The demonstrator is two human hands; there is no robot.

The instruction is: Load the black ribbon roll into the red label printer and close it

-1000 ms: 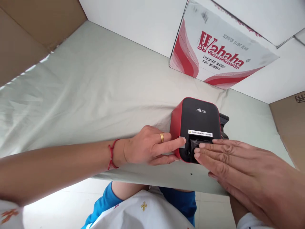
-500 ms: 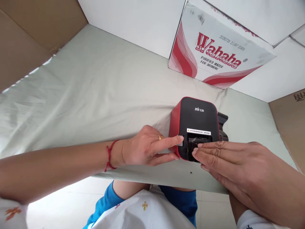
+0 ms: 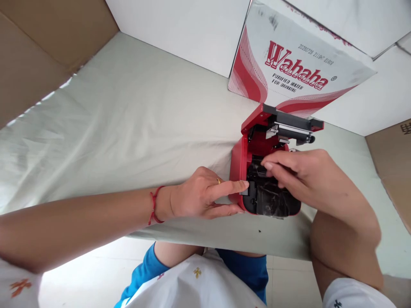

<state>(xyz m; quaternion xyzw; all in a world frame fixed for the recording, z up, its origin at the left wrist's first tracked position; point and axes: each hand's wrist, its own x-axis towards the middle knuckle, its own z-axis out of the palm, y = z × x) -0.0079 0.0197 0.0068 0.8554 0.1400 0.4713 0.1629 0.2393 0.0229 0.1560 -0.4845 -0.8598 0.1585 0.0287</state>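
Lid (image 3: 292,119) now raised; interior of red-and-black device (image 3: 237,167) on worktop (image 3: 144,115) thus reachable. Left hand (image 3: 197,194): fingers apart, at its side. Right hand (image 3: 316,179): fingers bunched over opening, grip unclear.

The shirt (image 3: 218,291) is white with little sewn shapes, one yellow (image 3: 197,272) and one pink (image 3: 161,276). The left sleeve (image 3: 30,273) has an orange shape (image 3: 21,286); the right sleeve (image 3: 356,295) has a dark one (image 3: 337,303). The shorts (image 3: 138,273) are blue. The left hand (image 3: 202,194) wears a gold ring (image 3: 218,181) and, at the wrist, a red string (image 3: 153,205).
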